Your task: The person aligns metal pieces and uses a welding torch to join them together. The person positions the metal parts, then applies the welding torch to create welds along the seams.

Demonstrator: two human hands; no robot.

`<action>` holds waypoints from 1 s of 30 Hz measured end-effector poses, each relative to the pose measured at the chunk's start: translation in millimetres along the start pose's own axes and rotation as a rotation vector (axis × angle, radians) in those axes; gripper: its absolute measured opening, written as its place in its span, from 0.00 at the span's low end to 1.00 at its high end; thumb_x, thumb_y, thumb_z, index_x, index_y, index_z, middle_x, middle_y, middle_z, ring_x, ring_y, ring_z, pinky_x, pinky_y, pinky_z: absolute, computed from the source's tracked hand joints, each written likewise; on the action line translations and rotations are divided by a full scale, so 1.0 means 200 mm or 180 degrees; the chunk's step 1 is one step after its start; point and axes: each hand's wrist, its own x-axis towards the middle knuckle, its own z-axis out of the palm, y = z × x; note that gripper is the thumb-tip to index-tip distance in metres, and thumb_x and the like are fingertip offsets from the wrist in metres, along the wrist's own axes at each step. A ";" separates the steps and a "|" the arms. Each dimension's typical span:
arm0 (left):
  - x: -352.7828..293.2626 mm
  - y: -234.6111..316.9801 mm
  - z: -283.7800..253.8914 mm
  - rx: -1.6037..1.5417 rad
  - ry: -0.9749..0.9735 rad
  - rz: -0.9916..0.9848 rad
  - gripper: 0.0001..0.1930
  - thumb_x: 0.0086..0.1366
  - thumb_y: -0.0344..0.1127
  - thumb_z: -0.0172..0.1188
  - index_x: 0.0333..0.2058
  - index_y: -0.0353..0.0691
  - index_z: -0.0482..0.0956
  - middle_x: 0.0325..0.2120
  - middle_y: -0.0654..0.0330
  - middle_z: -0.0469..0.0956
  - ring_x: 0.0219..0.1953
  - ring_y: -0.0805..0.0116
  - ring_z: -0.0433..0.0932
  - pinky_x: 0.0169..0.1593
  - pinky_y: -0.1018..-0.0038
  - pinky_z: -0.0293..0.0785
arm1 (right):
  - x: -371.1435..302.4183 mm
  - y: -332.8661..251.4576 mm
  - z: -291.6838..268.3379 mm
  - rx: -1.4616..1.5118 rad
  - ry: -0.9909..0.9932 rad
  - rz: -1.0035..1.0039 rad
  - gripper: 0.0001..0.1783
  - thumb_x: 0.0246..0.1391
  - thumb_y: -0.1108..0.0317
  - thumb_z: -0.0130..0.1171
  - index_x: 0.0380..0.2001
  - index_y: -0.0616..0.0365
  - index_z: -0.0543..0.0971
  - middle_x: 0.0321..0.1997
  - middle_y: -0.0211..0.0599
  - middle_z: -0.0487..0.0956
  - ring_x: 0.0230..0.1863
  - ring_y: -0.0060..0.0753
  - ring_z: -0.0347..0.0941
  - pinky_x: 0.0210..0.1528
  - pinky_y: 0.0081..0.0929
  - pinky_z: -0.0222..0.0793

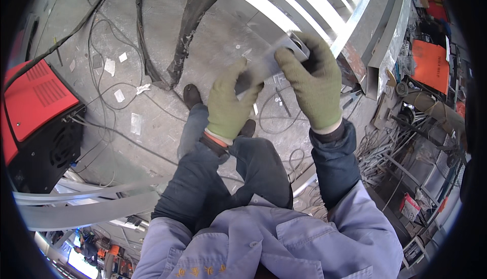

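Note:
Both of my hands wear green work gloves and are raised over the floor in front of me. Between them is a short, silvery box-shaped metal piece [269, 62], tilted and partly smeared by motion. My right hand [314, 84] grips its upper right end, thumb on the near side and fingers curled behind. A dark round opening shows at that end. At the lower left end, my left hand [227, 100] closes thumb and fingers around the piece. Part of that end is blurred, and the piece's exact kind cannot be made out.
A red and black machine [43, 122] stands at the left with cables [109, 71] trailing over the floor. Bright metal bars [284, 10] lie in a frame ahead. A rectangular metal tube [374, 79] ends to the right, near tangled wire [383, 139] and clutter. Paper scraps [136, 123] litter the floor.

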 end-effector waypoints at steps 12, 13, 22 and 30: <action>0.54 -0.39 0.22 -0.1202 0.0256 0.0276 0.32 0.66 0.45 0.82 0.64 0.39 0.83 0.53 0.56 0.85 0.51 0.63 0.85 0.56 0.64 0.82 | 0.48 -0.08 0.00 -0.0161 -0.0864 -0.0722 0.27 0.73 0.58 0.72 0.64 0.66 0.83 0.47 0.32 0.87 0.44 0.17 0.80 0.47 0.15 0.75; 0.58 -0.49 0.25 -0.1134 0.0477 0.0598 0.32 0.66 0.46 0.82 0.64 0.39 0.84 0.54 0.55 0.86 0.54 0.63 0.85 0.60 0.66 0.83 | 0.47 -0.09 -0.03 0.0012 -0.0819 -0.1062 0.25 0.74 0.57 0.71 0.61 0.67 0.84 0.45 0.32 0.87 0.43 0.18 0.80 0.45 0.16 0.75; 0.77 -0.52 0.25 -0.0438 0.0675 0.1081 0.29 0.62 0.46 0.85 0.57 0.37 0.89 0.48 0.57 0.89 0.51 0.64 0.87 0.58 0.66 0.83 | -0.18 0.95 -0.51 -0.0290 0.0984 -0.1998 0.36 0.87 0.44 0.34 0.44 0.58 0.87 0.33 0.40 0.86 0.32 0.33 0.81 0.41 0.31 0.77; 0.76 -0.53 0.23 -0.0595 0.0729 0.1340 0.21 0.67 0.34 0.81 0.55 0.35 0.88 0.43 0.64 0.90 0.44 0.75 0.86 0.52 0.75 0.83 | 0.38 2.65 -0.43 -0.2120 0.0296 0.1448 0.37 0.69 0.37 0.56 0.68 0.53 0.82 0.65 0.58 0.86 0.67 0.63 0.81 0.70 0.46 0.74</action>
